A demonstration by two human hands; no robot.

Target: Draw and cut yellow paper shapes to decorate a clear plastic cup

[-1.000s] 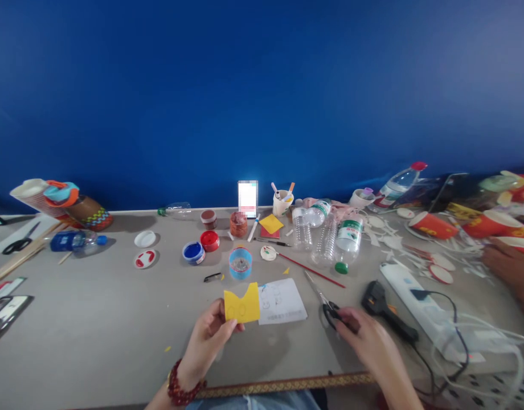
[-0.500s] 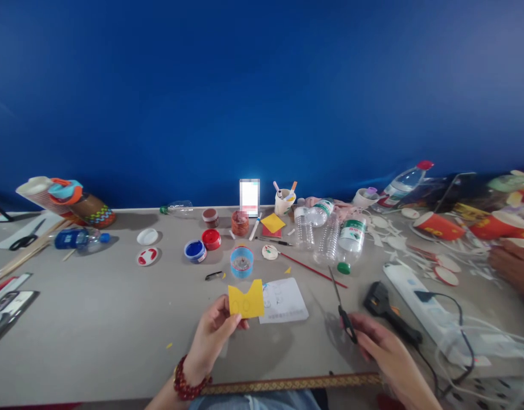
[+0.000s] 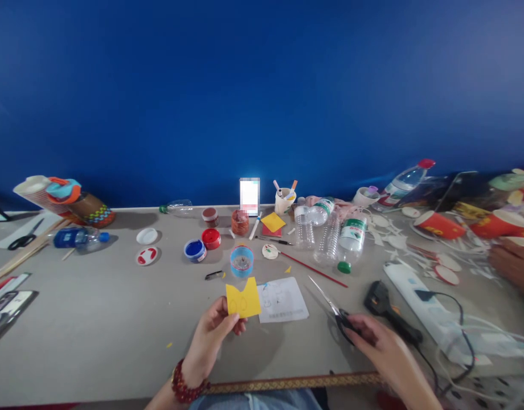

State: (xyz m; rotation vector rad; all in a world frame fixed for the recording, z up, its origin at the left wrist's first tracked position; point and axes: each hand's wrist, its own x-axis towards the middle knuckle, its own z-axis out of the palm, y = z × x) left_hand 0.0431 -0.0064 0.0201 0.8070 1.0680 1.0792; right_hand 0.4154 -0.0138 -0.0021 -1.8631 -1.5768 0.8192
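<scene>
Between the thumb and fingers of my left hand (image 3: 217,330) is a piece of yellow paper (image 3: 245,304), its top edge cut into a notch with pointed corners and two ovals drawn on it. My right hand (image 3: 375,339) grips black-handled scissors (image 3: 336,313) by the handles, the blades pointing up and left, apart from the paper. Behind the yellow piece, a white sheet (image 3: 285,302) with pencil drawings lies on the table. Small yellow scraps (image 3: 288,269) lie about.
Open blue paint (image 3: 195,250) and red paint (image 3: 211,239) stand beyond my left hand, near a blue-rimmed water cup (image 3: 242,262). Right of my right hand lie a glue gun (image 3: 390,313) and a power strip (image 3: 424,307). Plastic bottles (image 3: 351,242) stand behind. Another person's hand (image 3: 514,265) is far right.
The scissors have swung so their blades point further left. The yellow paper has shifted slightly left and tilted a little in my left hand.
</scene>
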